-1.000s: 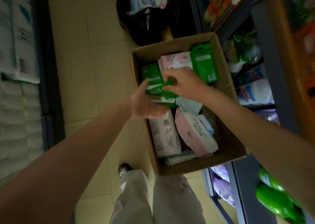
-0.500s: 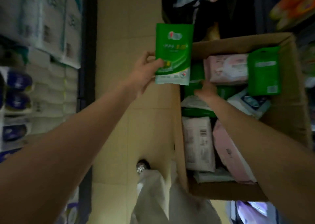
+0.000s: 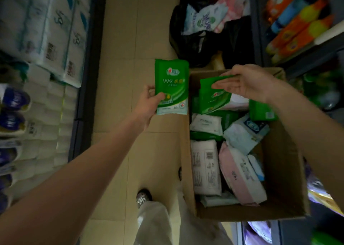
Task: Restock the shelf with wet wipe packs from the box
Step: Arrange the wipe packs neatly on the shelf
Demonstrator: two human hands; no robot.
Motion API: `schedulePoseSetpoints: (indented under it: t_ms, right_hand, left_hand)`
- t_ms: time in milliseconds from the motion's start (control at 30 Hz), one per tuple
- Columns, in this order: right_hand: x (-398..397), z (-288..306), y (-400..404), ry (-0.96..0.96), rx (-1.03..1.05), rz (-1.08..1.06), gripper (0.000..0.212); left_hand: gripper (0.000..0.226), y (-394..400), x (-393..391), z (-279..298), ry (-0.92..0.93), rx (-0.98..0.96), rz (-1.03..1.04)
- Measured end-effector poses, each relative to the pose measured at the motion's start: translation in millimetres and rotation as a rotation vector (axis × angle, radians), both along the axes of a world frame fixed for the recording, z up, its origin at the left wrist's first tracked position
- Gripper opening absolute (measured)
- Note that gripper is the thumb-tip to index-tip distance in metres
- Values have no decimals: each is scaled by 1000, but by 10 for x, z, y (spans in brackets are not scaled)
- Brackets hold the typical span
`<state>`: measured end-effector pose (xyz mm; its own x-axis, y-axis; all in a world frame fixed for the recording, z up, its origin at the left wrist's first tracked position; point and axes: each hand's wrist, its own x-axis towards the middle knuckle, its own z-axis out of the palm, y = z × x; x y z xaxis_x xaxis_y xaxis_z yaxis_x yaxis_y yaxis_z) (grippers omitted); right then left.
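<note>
So you are only getting started. Your left hand [image 3: 149,103] grips one green wet wipe pack [image 3: 171,86] by its bottom corner, thumb on the front, and it stands up past your fingertips, out over the floor beside the box. Your right hand [image 3: 247,84] holds a second green pack [image 3: 214,97], fingers flat across its top and thumb on its far edge, so it hangs under them, lifted just above the pile. Neither is on a shelf yet. Lots of soft, shiny, pillow-shaped packs, white, pink and green, sit below in the stiff brown cardboard box [image 3: 286,179].
</note>
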<state>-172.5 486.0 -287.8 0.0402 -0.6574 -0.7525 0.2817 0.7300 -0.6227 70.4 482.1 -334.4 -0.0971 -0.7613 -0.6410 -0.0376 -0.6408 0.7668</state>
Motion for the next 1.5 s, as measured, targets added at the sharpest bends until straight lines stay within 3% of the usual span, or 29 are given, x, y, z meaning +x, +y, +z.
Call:
schedulePoseSetpoints:
  t_ms: [167, 333, 400, 500, 600, 667, 733, 767, 833, 867, 933, 1000, 1133, 1200, 1267, 1333, 1400, 1500]
  right_hand:
    - [-53, 723, 198, -191, -21, 37, 28]
    - [-115, 979, 85, -457, -234, -278, 29]
    - [-116, 895, 52, -437, -251, -349, 31]
    - [-44, 762, 102, -315, -242, -333, 24]
    - [-16, 649, 139, -226, -293, -342, 14]
    - [-92, 531, 156, -178, -294, -421, 11]
    - [-249, 275, 190, 75, -275, -456, 9]
    - [-357, 82, 227, 328, -229, -382, 9]
    - [-592, -411, 350, 949, -69, 52, 21]
    - [-701, -680, 415, 1130, 8, 263, 35]
    - [-844, -1156, 519, 1252, 131, 478, 69]
    - [-876, -1508, 519, 1395, 190, 633, 89]
    - [-880, -1795, 462, 1639, 152, 686, 81]
    - [-908, -1720, 432, 1582, 147, 585, 75]
    - [-938, -1476, 364, 1388, 126, 277, 65]
    - [-882, -1059, 287, 989, 23, -104, 48]
    - [-779, -585, 265, 590, -54, -321, 25]
    - [-635, 8, 269, 176, -70, -287, 20]
  left_hand:
    - [23, -32, -256, 189, -84, -133, -91]
    - [22, -60, -716, 517, 209, -2, -105]
    - [24, -10, -826, 582, 347, 85, -141]
    - [46, 45, -885, 570, 522, 227, -174]
    - [69, 77, -988, 514, 443, 194, -300]
    - [65, 63, -1060, 446, 296, 157, -250]
    - [57, 22, -1084, 357, 161, 113, -201]
    - [58, -2, -1074, 313, 124, 110, -181]
    - [57, -31, -1036, 232, 105, 130, -151]
    - [54, -29, -1025, 176, 107, 146, -138]
    - [48, -18, -1035, 9, 96, 179, -108]
    - [46, -26, -1076, -140, 66, 202, -93]
    - [48, -20, -1114, -350, 19, 243, -135]
    - [49, 30, -1134, -374, -18, 238, -158]
    - [49, 84, -1169, -365, -40, 240, -145]
    - [37, 137, -1191, -285, -24, 240, -95]
    - [22, 177, -1175, -142, 0, 228, -60]
    - [20, 158, -1057, 176, 4, 202, -54]
